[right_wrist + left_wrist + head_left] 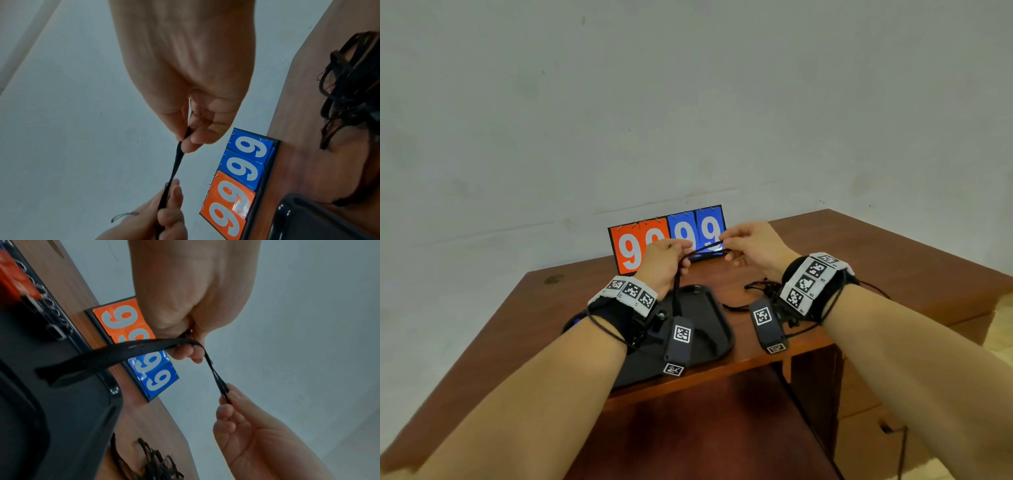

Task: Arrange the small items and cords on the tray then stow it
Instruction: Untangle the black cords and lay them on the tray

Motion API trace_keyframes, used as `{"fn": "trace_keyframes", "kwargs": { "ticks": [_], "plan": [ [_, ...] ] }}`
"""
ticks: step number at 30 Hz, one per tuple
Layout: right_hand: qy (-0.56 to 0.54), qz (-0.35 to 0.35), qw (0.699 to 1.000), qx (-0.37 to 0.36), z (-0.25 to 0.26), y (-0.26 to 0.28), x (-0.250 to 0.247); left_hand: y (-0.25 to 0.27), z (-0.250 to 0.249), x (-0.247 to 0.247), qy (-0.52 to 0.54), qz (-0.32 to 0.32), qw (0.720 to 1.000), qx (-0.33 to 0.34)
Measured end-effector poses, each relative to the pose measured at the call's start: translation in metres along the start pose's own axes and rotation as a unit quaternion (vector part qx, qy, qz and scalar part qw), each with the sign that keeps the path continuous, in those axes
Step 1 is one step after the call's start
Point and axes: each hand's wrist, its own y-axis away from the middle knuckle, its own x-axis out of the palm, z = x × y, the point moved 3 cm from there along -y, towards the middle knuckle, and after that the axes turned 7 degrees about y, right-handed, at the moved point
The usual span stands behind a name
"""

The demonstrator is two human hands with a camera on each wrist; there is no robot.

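Both hands are raised above the brown table, holding one black cord (pixel 703 247) stretched between them. My left hand (pixel 671 257) grips one end of it with curled fingers; from there the cord (pixel 144 344) hangs down toward the dark tray (pixel 709 325). My right hand (pixel 736 243) pinches the other end, a doubled loop (pixel 177 155), between thumb and fingertips. The tray (pixel 61 410) lies on the table below my left wrist. A tangle of dark cords (pixel 767 291) lies on the table right of the tray, under my right wrist, seen also as a bundle (pixel 349 91).
An orange and blue flip scoreboard (pixel 667 240) reading 99 99 stands at the table's back edge by the grey wall. The table's front edge (pixel 705 377) runs just below the tray. Wooden drawers (pixel 887 394) stand lower right. Small dark items lie on the tray's far rim (pixel 55 331).
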Motion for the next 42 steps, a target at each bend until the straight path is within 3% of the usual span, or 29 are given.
{"fn": "trace_keyframes", "kwargs": {
  "ticks": [7,14,19,26,30,34,37,42],
  "plan": [
    [-0.03,-0.034,0.999,-0.008,0.015,0.0,0.015,0.013,-0.012,-0.085,0.005,-0.085,0.996,0.01],
    [-0.032,-0.068,0.997,0.026,0.01,0.001,0.018,0.038,-0.016,-0.173,-0.099,-0.191,0.976,0.029],
    [0.02,-0.053,0.996,0.065,-0.007,0.008,0.028,0.05,-0.001,-0.223,-0.154,-0.216,0.964,-0.002],
    [0.128,-0.008,0.988,0.086,-0.034,0.013,0.042,0.053,0.023,-0.261,-0.275,-0.228,0.933,-0.035],
    [0.158,-0.007,0.981,0.116,-0.047,0.012,0.043,0.055,0.028,-0.271,-0.35,-0.198,0.915,-0.037],
    [0.205,0.036,0.968,0.144,-0.061,0.015,0.045,0.058,0.039,-0.279,-0.368,-0.18,0.91,-0.061],
    [0.247,0.059,0.958,0.132,-0.072,0.015,0.047,0.06,0.048,-0.278,-0.369,-0.136,0.916,-0.076],
    [0.318,0.095,0.937,0.107,-0.081,0.016,0.053,0.062,0.055,-0.282,-0.377,-0.134,0.912,-0.084]
  ]
}}
